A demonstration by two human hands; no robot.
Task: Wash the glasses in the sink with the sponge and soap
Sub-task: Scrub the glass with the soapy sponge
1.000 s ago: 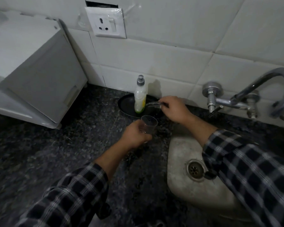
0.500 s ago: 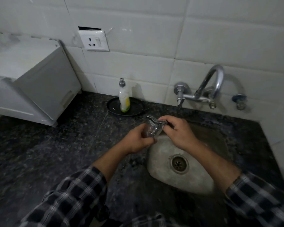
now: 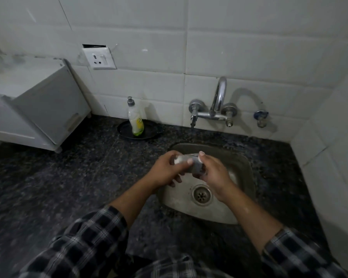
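Over the steel sink [image 3: 241,171] my left hand [image 3: 165,170] grips a small clear glass [image 3: 182,159], which lies on its side. My right hand [image 3: 214,171] holds a grey scrubbing sponge [image 3: 198,167] against the glass's open end. Fingers hide most of the glass and the sponge. The soap bottle [image 3: 136,119], clear with yellow-green liquid and a grey cap, stands upright on a black dish [image 3: 151,132] at the back of the counter, left of the sink.
A chrome tap [image 3: 217,105] is mounted on the white tiled wall behind the sink; no water runs. A white appliance [image 3: 38,109] sits on the dark granite counter [image 3: 58,187] at the left. A wall socket [image 3: 99,58] is above the bottle.
Both hands came back from the black dish to above the sink. The right hand brought the sponge to the glass, and the glass has been turned onto its side.
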